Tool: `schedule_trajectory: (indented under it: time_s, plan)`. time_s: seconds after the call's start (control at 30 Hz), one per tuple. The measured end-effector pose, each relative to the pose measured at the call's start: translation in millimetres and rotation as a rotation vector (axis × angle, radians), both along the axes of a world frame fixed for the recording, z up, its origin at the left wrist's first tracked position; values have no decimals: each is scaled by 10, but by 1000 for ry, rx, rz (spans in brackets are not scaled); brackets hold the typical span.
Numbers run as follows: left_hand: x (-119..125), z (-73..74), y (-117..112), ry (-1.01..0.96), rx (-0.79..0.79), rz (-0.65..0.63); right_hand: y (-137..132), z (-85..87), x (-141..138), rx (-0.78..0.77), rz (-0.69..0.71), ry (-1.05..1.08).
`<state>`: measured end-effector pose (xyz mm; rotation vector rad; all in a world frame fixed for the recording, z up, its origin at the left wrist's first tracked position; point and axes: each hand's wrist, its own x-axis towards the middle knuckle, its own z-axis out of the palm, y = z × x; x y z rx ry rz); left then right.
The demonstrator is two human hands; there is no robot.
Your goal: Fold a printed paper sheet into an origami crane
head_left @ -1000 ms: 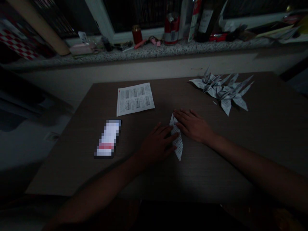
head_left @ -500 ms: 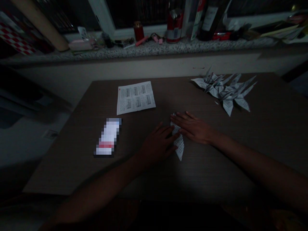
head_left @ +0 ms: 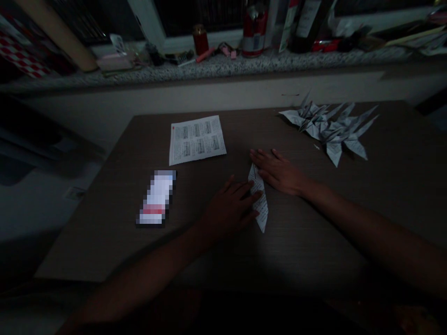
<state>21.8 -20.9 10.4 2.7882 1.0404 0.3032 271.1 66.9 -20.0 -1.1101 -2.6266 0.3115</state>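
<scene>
A narrow, pointed piece of folded printed paper [head_left: 262,215] lies flat on the brown table [head_left: 300,251]. My left hand [head_left: 232,204] is open, its fingertips resting on the paper's left side and middle. At the far tip of the paper is my right hand [head_left: 277,171], open with fingers stretched out to the left; they partly cover that tip. Neither hand grasps anything. The paper's fold layers are too dark to make out.
A flat printed sheet [head_left: 198,140] lies at the back left, with a lit phone [head_left: 157,197] nearer me. Several folded paper pieces with pointed tips [head_left: 330,125] are bunched at the back right. Behind the table runs a granite sill [head_left: 216,70] holding a red can [head_left: 254,32] and bottles.
My right hand has slid away from me along the folded paper to its far tip, uncovering more of it. My left hand stays nearly in place. The view has shifted slightly.
</scene>
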Motion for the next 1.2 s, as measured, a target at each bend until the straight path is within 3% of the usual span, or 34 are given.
schedule_trajectory:
  time_s: [0.17,0.43,1.2]
  plan:
    - [-12,-13,0,-8,-25,16,-201,27,98,-19,70,46]
    - [-12,-34,4,-15,-21,28,-534,27,120,-7,56,17]
    - [-31,0,-29,-7,-58,85,-553,82,115,1,25,75]
